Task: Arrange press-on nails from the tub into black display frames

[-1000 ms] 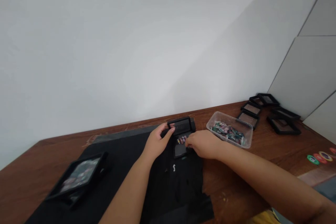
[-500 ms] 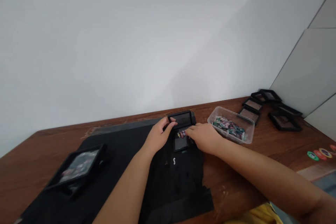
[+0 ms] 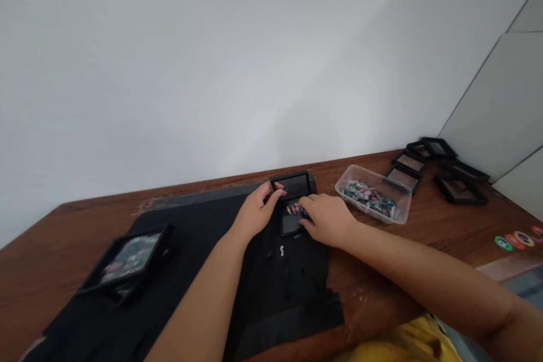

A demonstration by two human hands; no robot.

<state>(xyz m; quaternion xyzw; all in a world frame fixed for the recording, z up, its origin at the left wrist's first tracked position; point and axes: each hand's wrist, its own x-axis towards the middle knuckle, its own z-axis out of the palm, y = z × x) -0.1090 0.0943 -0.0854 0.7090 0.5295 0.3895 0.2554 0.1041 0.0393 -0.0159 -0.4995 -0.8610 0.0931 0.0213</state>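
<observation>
A small black hinged-looking frame (image 3: pixel 292 226) stands open on the black mat, with small coloured pieces (image 3: pixel 292 209) in its lower half. My left hand (image 3: pixel 257 209) grips the left edge of the raised upper half (image 3: pixel 296 185), thumb in front. My right hand (image 3: pixel 326 218) is at the right side of the lower half, its fingers curled over the pieces; whatever lies between its fingertips is too small to make out. A small white piece (image 3: pixel 282 250) lies on the mat just below the frame.
A clear plastic box (image 3: pixel 375 195) of coloured pieces stands to the right. Several black frames (image 3: pixel 460 189) lie at the far right. Another frame with pieces (image 3: pixel 127 260) rests on the black mat (image 3: pixel 288 294) at the left. Round stickers (image 3: pixel 524 238) are at the right edge.
My right thumb has come out below the fingers, which have shifted slightly over the lower half. My left hand keeps its hold. The whole view has shifted a little.
</observation>
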